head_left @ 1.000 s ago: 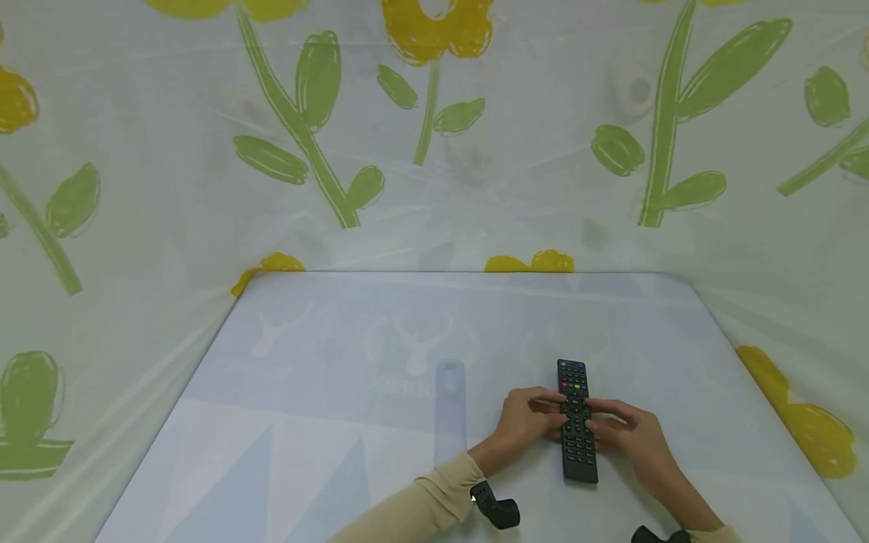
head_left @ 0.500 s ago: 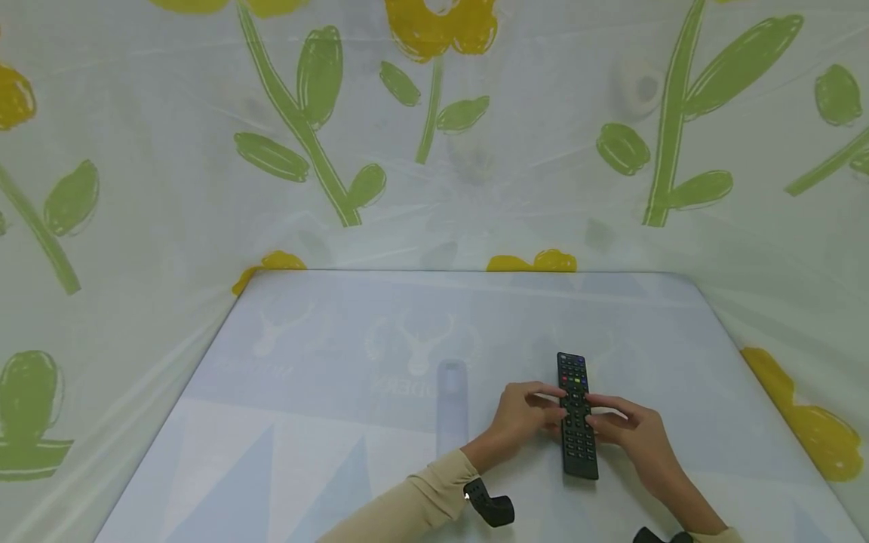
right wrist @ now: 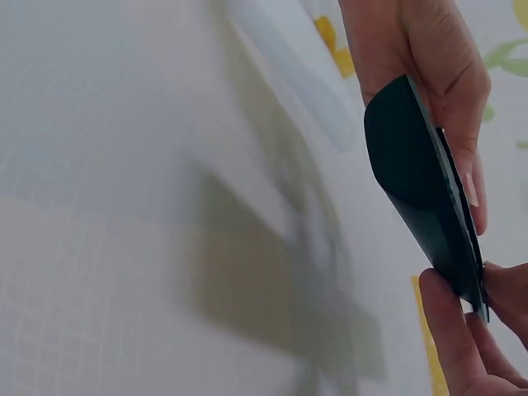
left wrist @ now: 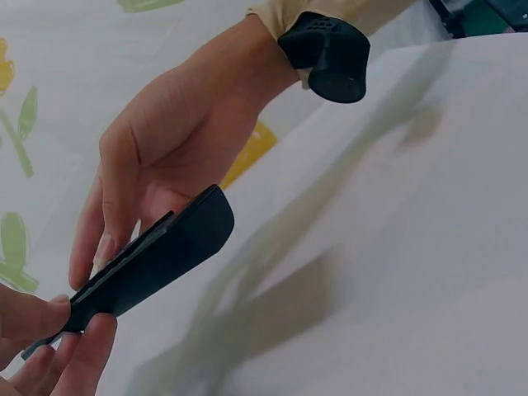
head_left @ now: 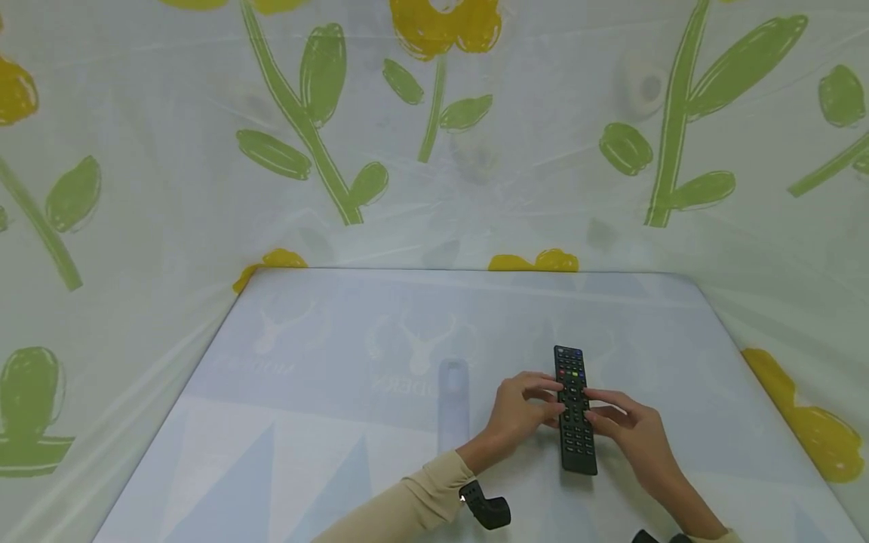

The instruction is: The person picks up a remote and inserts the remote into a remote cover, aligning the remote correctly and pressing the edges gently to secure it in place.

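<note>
Both of your hands are on the remote control (head_left: 574, 411), one at each long edge. Your left hand (head_left: 521, 411) pinches its left side with the fingertips curled over onto the button face, and your right hand (head_left: 627, 430) does the same from the other side, so the two grips mirror each other across the middle of the body. That two-sided hold looks chosen to keep the long, thin case from twisting or tipping.

From the wrist views the remote control is clear of the tabletop (head_left: 339, 422): the left wrist view shows its smooth black back (left wrist: 157, 256) slanting up with a soft shadow on the surface below, your right hand (left wrist: 177, 140) behind it and your left fingertips (left wrist: 78, 351) clamped on the near end. The right wrist view shows the same thing mirrored, the rounded end of the case (right wrist: 417, 177) raised, your left hand (right wrist: 429, 74) behind and your right fingertips (right wrist: 450, 330) pinching the edge.

The remote control sits right of centre over the tabletop, buttons up, its coloured keys at the far end pointing away from you. A beige sleeve (head_left: 400, 505) covers your left forearm, with a black wrist mount (head_left: 490, 509) beside it. Flower-printed sheeting (head_left: 326, 136) walls in the tabletop on three sides.
</note>
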